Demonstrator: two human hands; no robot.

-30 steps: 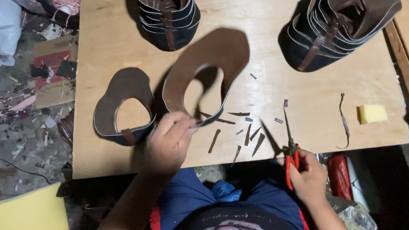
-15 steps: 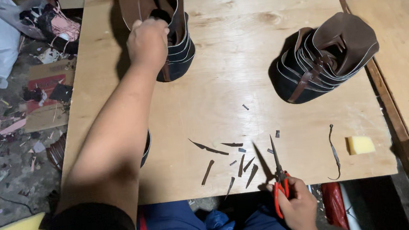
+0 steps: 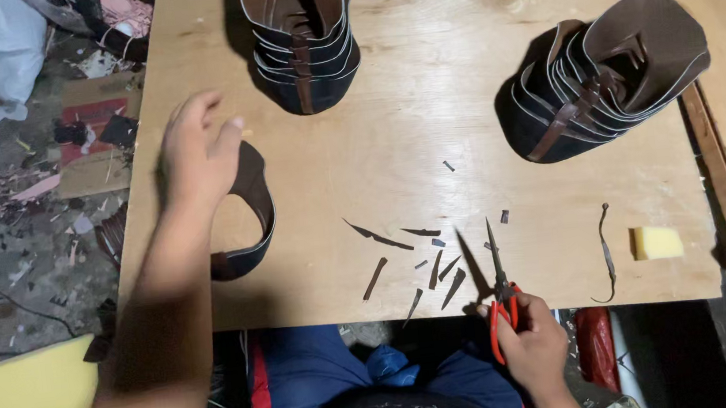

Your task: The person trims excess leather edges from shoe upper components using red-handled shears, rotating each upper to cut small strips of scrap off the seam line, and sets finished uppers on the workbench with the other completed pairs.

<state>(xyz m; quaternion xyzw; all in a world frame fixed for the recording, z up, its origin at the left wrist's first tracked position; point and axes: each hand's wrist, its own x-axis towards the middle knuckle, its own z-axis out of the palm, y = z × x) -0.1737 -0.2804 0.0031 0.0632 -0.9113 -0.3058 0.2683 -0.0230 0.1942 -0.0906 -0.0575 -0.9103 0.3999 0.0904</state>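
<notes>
On the pale plywood table (image 3: 396, 183) stand two stacks of curved brown leather pieces, one at the far edge (image 3: 301, 37) and one to the right (image 3: 604, 83), with thin dark trimmings (image 3: 412, 257) and a yellow sponge block (image 3: 656, 242) nearer. The left hand (image 3: 198, 153), fingers loosely spread, hovers over a single curved brown leather piece (image 3: 249, 219). The right hand (image 3: 532, 343) is closed on red-handled scissors (image 3: 500, 293), blades together.

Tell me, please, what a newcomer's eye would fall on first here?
Two stacks of dark brown leather shoe uppers, one at the top centre and one at the right of the plywood table. Near the front edge, the right hand holds red-handled scissors beside scattered leather trimmings.
</notes>
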